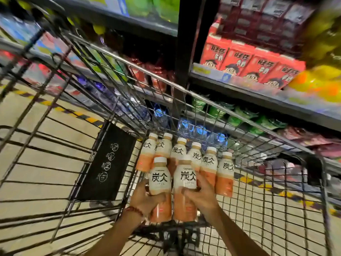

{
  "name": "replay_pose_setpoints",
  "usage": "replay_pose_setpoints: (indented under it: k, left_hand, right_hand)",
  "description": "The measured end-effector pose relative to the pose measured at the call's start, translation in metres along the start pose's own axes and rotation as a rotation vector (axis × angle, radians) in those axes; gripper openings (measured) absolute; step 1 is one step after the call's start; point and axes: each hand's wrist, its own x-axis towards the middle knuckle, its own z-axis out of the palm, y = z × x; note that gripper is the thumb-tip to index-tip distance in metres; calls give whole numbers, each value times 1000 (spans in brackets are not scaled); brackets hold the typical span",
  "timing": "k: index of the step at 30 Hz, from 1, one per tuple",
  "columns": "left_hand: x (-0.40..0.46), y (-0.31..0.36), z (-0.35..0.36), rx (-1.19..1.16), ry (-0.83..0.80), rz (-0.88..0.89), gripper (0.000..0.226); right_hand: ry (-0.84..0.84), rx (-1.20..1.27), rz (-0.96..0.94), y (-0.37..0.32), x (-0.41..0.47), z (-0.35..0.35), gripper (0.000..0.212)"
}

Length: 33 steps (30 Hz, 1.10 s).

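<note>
Low in the middle of the frame, the left hand [144,197] has its fingers [156,197] curled round one latte bottle [159,179]. The right hand [203,196] grips a second bottle [185,179] just beside it, both inside the wire cart [129,64]. Six more bottles [209,163] crowd right behind them. A black panel [108,163] hangs to their left. Beyond the wires run store shelves [258,94] with red cartons [252,65] and green packs [239,116], blurred at the upper right. Tiled floor [46,172] with a yellow-black stripe [79,114] shows through the mesh.
</note>
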Motion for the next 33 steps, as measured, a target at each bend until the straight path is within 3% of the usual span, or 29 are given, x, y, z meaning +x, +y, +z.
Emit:
replay_pose_setpoints:
  k: [5,11,16,19,24,29,33]
  left_hand:
    - [-59,60,-5,-295,-79,143,68]
    - [-124,129,-7,-421,-139,392,49]
    - [-178,187,2,-398,-280,582,69]
    - [-209,223,15,-377,-312,716,55]
    - [-280,289,47,-296,-344,961,51]
    - [-363,341,98,-239,-411,1182,65]
    - [-431,361,153,-180,-442,1336,63]
  right_hand:
    - [79,28,-165,-60,-46,-16,56]
    - [127,80,-397,-120,-103,-40,52]
    - [230,92,-568,-167,-162,-79,59]
    - [335,66,-663,-191,-205,-111,56]
    - [482,55,-821,-226,-289,-168,48]
    - [618,42,-982,-246,-376,-237,55]
    - [679,14,-1097,-251,-451,-298,62]
